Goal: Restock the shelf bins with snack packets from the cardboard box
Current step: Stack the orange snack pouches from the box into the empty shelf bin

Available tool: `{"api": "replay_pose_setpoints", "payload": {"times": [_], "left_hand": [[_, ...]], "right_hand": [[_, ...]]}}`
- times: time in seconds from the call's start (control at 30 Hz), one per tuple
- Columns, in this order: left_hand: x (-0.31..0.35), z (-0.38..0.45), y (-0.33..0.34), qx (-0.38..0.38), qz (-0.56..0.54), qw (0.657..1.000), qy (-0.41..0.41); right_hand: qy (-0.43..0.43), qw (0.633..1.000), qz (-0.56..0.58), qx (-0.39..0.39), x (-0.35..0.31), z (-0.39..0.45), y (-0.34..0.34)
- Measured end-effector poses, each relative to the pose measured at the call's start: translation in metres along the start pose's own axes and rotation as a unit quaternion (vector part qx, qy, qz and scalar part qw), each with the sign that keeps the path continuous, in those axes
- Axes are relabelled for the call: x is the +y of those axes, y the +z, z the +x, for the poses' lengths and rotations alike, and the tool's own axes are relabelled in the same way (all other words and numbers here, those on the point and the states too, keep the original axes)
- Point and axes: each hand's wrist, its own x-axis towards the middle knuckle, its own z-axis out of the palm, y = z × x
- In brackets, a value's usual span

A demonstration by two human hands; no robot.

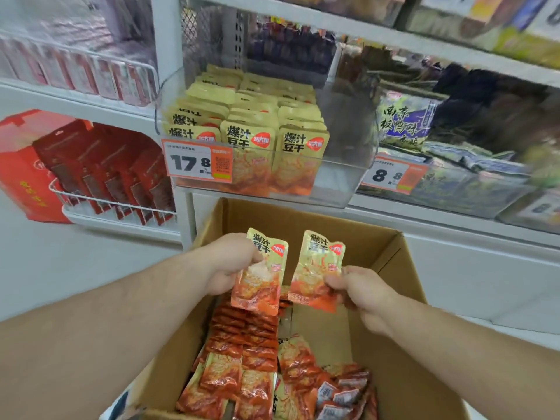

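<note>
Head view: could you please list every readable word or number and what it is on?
"爆汁豆干": packet in left hand, packet in right hand, packets in clear bin.
"17.8": orange price tag.
"8.8": second price tag.
Purple packets, tags' small print: too blurred.

Both bare forearms reach in from the lower corners of the frame and meet near its centre. The left hand (228,262) sits just left of centre, knuckles up, its fingers curled and pinching the side of one snack packet (260,274), which stands upright. The right hand (362,294) is just right of centre and slightly lower, thumb on top, pinching the lower right edge of a second snack packet (318,271). The two hands are near each other, not touching.
</note>
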Motion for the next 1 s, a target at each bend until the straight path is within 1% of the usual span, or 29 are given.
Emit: {"api": "replay_pose_setpoints", "payload": {"times": [0.1, 0.17, 0.23, 0.3, 0.43, 0.53, 0.6, 0.67, 0.7, 0.8, 0.87, 0.93, 0.97, 1.0], "left_hand": [[0.0, -0.008, 0.008, -0.025, -0.051, 0.998, 0.022], [0.003, -0.021, 0.016, -0.065, -0.072, 0.995, 0.033], [0.009, -0.036, 0.023, -0.111, -0.055, 0.99, 0.067], [0.011, -0.038, 0.026, -0.119, -0.023, 0.987, 0.107], [0.015, -0.037, 0.025, -0.071, -0.002, 0.983, 0.168], [0.027, -0.042, 0.019, -0.045, 0.04, 0.971, 0.232], [0.036, -0.047, 0.013, -0.049, 0.073, 0.957, 0.278], [0.043, -0.052, 0.008, -0.073, 0.107, 0.94, 0.315], [0.045, -0.054, 0.007, -0.082, 0.128, 0.933, 0.327], [0.051, -0.058, 0.005, -0.076, 0.167, 0.917, 0.356], [0.052, -0.057, 0.004, -0.053, 0.197, 0.903, 0.377], [0.055, -0.053, 0.002, -0.002, 0.251, 0.88, 0.403], [0.056, -0.052, 0.002, 0.024, 0.26, 0.871, 0.415], [0.058, -0.05, 0.002, 0.046, 0.245, 0.87, 0.426]], "right_hand": [[-0.034, 0.999, 0.02, -0.027, -0.021, -0.033, 0.009], [-0.045, 0.998, 0.014, -0.037, -0.029, -0.048, 0.016], [-0.052, 0.998, 0.013, -0.031, -0.034, -0.055, 0.022], [-0.062, 0.998, 0.018, -0.02, -0.037, -0.059, 0.026], [-0.097, 0.995, 0.011, -0.006, -0.051, -0.067, 0.031], [-0.167, 0.983, -0.066, 0.046, -0.075, -0.067, 0.024], [-0.243, 0.961, -0.117, 0.057, -0.096, -0.071, 0.017], [-0.305, 0.941, -0.144, 0.021, -0.114, -0.075, 0.01], [-0.327, 0.929, -0.171, 0.004, -0.12, -0.076, 0.008], [-0.369, 0.887, -0.276, -0.008, -0.129, -0.073, 0.006], [-0.381, 0.88, -0.283, -0.008, -0.129, -0.071, 0.008], [-0.398, 0.877, -0.271, 0.008, -0.13, -0.067, 0.01], [-0.409, 0.872, -0.268, 0.02, -0.131, -0.064, 0.009], [-0.422, 0.866, -0.265, 0.037, -0.133, -0.062, 0.006]]}}
